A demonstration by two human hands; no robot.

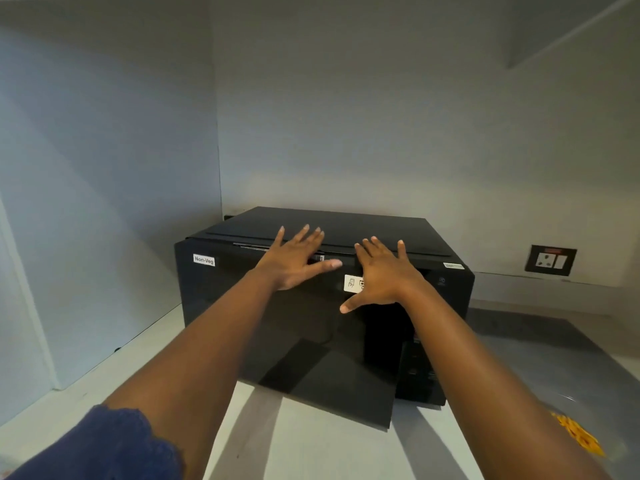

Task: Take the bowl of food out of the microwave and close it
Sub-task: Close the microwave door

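A black microwave (221, 306) stands on a pale counter in a corner, with a "Non-Veg" label at its upper left. Its door (332, 382) is swung a little way out from the front. My left hand (294, 261) and my right hand (381, 275) lie flat, fingers spread, against the upper part of the door near the top edge. Neither hand holds anything. A clear bowl with yellow food (578, 434) sits on the counter at the lower right, partly hidden behind my right forearm.
The pale counter (311, 452) runs under the microwave. Walls close in at the left (104, 168) and behind. A wall socket (550, 259) is mounted at the right. A darker counter patch (540, 341) lies right of the microwave.
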